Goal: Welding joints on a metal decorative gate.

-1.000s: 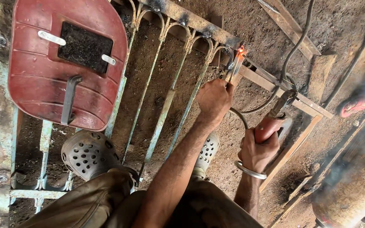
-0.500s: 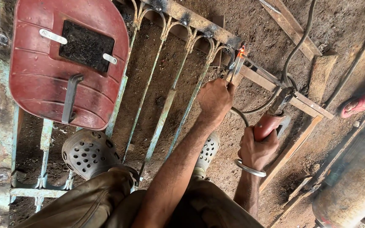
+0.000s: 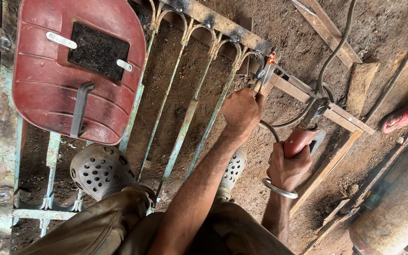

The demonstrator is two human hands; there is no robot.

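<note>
Nearest the camera: bent knees in tan trousers, feet in grey perforated clogs, left clog planted on the grille bars, right clog partly hidden behind the forearm. Right hand, metal bangle on the wrist, fingers wrapped fully shut round the red-handled electrode holder; black cable runs up and away from the holder across the dirt floor. Left hand further out, fingers closed in a fist near the top of the grille, gripping what looks like the thin welding rod; exact grip partly hidden by the knuckles. Rod tip sits at a small orange glow on the joint where a curved bar meets the rusty top rail. Metal grille lies flat on the floor, pale green flaking paint, hooped bar tops. Angle-iron strips cross just right of the glow, under the holder. Red hand-held welding shield with dark lens window rests on the grille's left side, well apart from both hands. Far right edge: another person's foot in a red sandal. Bottom right: a rusty cylinder.
</note>
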